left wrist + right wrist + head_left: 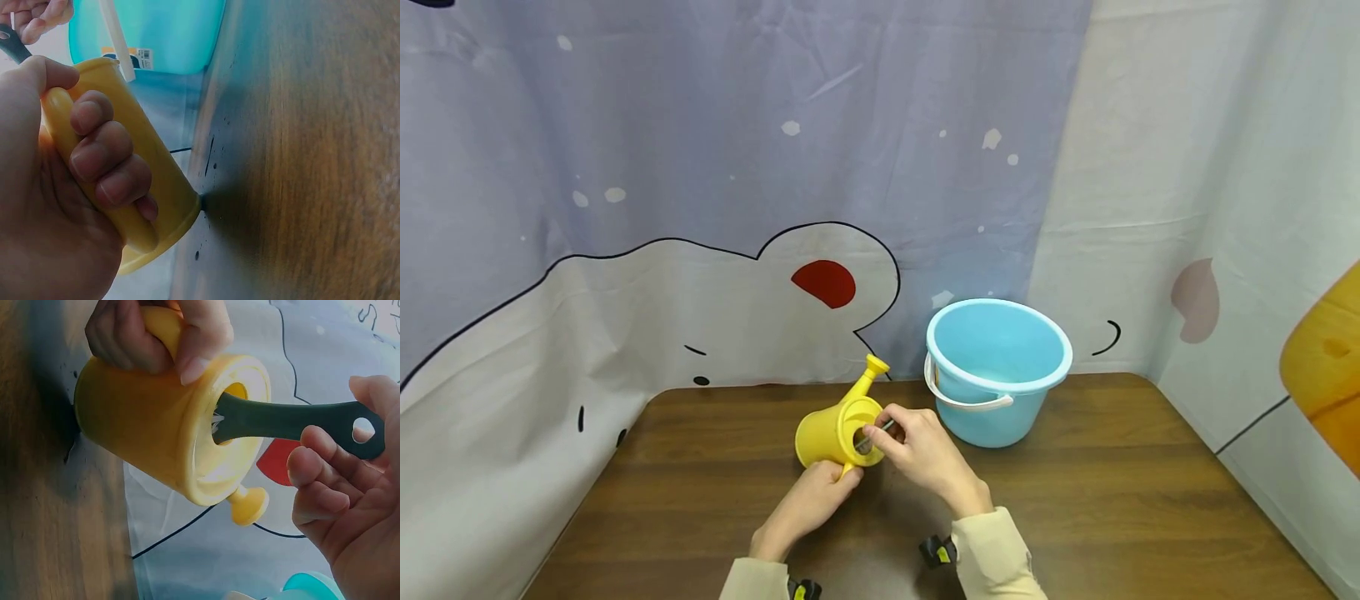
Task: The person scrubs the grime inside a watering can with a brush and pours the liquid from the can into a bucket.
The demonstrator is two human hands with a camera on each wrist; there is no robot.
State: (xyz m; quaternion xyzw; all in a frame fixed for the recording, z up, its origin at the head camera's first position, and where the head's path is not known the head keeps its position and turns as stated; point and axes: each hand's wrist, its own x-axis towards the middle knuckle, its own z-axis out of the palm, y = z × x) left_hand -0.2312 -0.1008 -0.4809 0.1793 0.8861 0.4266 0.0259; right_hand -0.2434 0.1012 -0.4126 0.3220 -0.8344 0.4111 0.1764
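Fingers of our left hand (56,187) curled round the handle of the yellow watering can (838,429), tipping its opening toward our right hand (925,454), which pinched a dark-handled brush (294,420) entering that opening; blue bucket (996,371) beyond.

Beige long sleeves (992,550); black-yellow wrist camera mounts (938,552); bare hands.

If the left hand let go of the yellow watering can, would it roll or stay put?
Probably roll: the yellow watering can lies tipped on its round side, steadied by the left hand gripping its handle. Its spout might stop it. It looks like light, stiff plastic.
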